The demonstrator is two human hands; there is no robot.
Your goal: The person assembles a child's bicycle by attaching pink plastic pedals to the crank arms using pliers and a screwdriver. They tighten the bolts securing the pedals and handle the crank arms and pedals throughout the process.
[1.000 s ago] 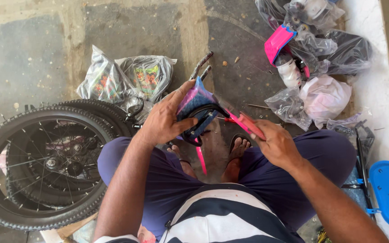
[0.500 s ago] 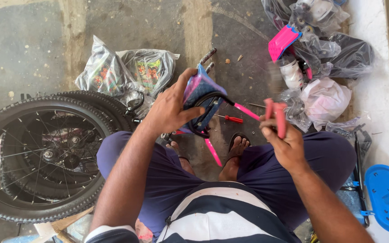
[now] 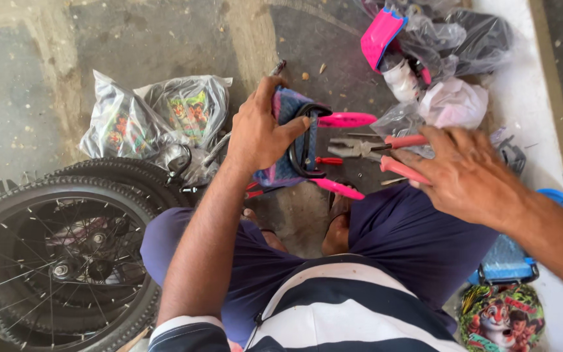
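Observation:
My left hand grips a small bicycle handlebar with a black curved bar, a blue padded cover and pink grips, held above my lap. My right hand is to its right, fingers spread over the pink handles of a pair of pliers. The grey jaws of the pliers point left toward the handlebar. A red-handled tool shows just behind the bar. My feet in sandals rest on the concrete below.
Two black spoked bicycle wheels lie at the left. Plastic bags with printed parts sit behind them. More bags and a pink part lie at the top right by a white ledge. A blue object and a cartoon-printed helmet are at the lower right.
My right hand let go of the handlebar, lifted the pink-handled pliers upright, then lowered them so the jaws point left. My left hand kept the handlebar and turned it.

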